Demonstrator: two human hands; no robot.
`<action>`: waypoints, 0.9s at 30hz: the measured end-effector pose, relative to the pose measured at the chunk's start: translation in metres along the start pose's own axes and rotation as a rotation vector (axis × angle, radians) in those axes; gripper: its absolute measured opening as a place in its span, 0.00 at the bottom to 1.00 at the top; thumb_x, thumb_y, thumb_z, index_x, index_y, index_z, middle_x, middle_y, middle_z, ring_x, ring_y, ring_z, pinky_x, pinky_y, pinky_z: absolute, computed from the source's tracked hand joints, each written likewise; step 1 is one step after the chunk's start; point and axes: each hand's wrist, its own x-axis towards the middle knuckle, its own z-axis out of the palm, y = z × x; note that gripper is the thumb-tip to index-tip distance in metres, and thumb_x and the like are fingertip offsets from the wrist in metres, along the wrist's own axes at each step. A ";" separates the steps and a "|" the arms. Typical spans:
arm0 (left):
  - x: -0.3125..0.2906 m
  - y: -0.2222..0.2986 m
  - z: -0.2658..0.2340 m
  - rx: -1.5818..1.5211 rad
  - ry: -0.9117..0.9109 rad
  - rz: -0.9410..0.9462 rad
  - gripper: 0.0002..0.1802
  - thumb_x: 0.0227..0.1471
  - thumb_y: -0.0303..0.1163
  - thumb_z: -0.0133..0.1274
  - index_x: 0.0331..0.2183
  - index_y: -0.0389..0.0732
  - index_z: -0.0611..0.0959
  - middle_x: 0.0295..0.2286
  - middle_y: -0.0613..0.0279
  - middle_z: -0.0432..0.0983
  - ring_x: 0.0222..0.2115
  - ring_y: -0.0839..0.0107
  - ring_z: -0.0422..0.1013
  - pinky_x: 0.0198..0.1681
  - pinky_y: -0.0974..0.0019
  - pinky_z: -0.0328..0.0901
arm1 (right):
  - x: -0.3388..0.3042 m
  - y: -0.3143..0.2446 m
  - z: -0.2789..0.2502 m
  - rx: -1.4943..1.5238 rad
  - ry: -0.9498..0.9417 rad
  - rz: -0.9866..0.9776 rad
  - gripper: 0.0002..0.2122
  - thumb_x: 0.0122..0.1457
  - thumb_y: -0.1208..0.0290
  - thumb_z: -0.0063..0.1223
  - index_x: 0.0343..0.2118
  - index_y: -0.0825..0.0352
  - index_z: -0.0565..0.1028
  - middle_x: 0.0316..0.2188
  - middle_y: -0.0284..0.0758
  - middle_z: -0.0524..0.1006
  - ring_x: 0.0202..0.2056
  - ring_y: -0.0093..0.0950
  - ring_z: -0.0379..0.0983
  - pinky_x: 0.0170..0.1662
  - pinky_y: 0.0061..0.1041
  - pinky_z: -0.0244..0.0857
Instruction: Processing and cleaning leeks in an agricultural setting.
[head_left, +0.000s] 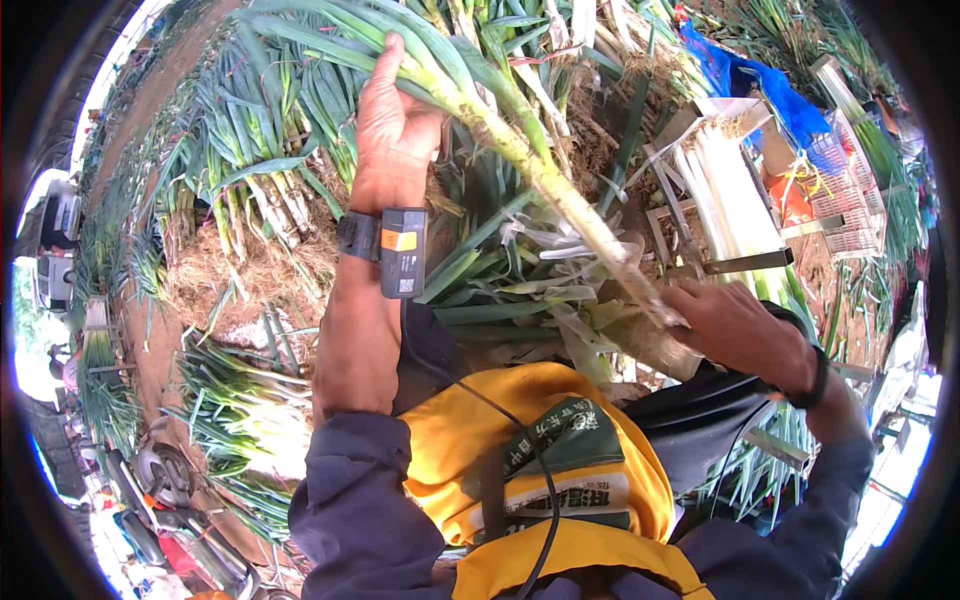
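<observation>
A long leek [545, 180] slants across the view, green leaves at the upper left and its pale, dirt-marked lower end toward the right. My left hand [395, 125] grips it just below the leaves, thumb up along the stalk and fingers partly hidden behind it. At the root end, my right hand [735, 330] is closed, its fingers against the stalk; whether it also holds a small tool is hidden. To the right, a bundle of clean white leeks [718, 190] lies in a metal frame [672, 205]. Loose leaves and clear plastic film [570, 245] lie beneath the held leek.
Bundled leeks with shaggy roots [255, 265] stand at the left; more leeks [245, 405] lie below them. A blue sheet [765, 85] and a pale plastic crate [850, 190] are at the right. A parked motorbike [170, 500] stands lower left. A cable [500, 420] crosses my yellow apron.
</observation>
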 end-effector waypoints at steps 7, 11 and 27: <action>-0.017 0.037 -0.019 0.202 -0.149 0.249 0.16 0.59 0.31 0.59 0.49 0.44 0.79 0.47 0.64 0.80 0.51 0.69 0.73 0.59 0.56 0.66 | 0.160 -0.041 -0.039 0.644 0.327 0.157 0.25 0.61 0.58 0.60 0.56 0.71 0.72 0.41 0.46 0.79 0.27 0.31 0.77 0.34 0.31 0.73; -0.022 0.049 -0.016 0.257 -0.275 0.260 0.16 0.59 0.30 0.58 0.50 0.46 0.78 0.47 0.65 0.79 0.51 0.69 0.73 0.58 0.55 0.67 | 0.228 -0.054 -0.045 0.902 0.354 0.084 0.25 0.64 0.54 0.58 0.51 0.74 0.74 0.21 0.32 0.76 0.20 0.18 0.70 0.24 0.18 0.65; -0.014 0.108 -0.053 0.305 -0.219 0.459 0.16 0.60 0.32 0.58 0.49 0.45 0.78 0.45 0.63 0.79 0.49 0.65 0.73 0.57 0.51 0.68 | 0.139 0.024 0.236 0.170 -0.471 0.182 0.13 0.55 0.71 0.52 0.42 0.68 0.78 0.38 0.51 0.80 0.43 0.50 0.77 0.45 0.45 0.70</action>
